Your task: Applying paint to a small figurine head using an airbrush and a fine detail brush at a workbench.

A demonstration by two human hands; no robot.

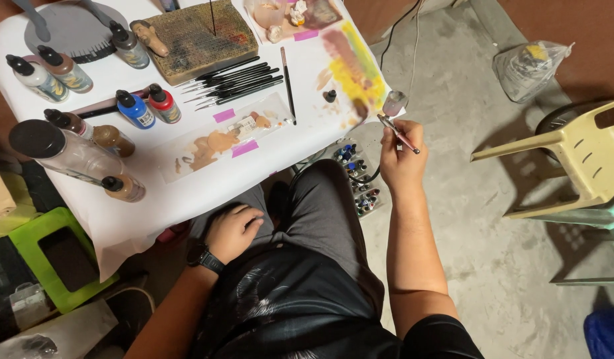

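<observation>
My right hand [401, 156] grips an airbrush [394, 118] with a small cup on top, its tip near the paint-stained right edge of the white-covered table [154, 199]. My left hand [232, 231], with a black watch on the wrist, rests on my left thigh with fingers loosely curled and holds nothing. On the table lie a row of fine black brushes [230, 83], a clear palette sheet [224, 136] with tan paint blobs, and several dropper paint bottles [135, 110]. A small painted figure [149, 36] lies on a brown mesh block [200, 36].
A rack of small paint bottles [359, 179] sits on the floor by my knee. A tan plastic chair [576, 156] and a plastic bag [529, 66] stand to the right on the concrete floor. A green box [51, 256] lies at the left.
</observation>
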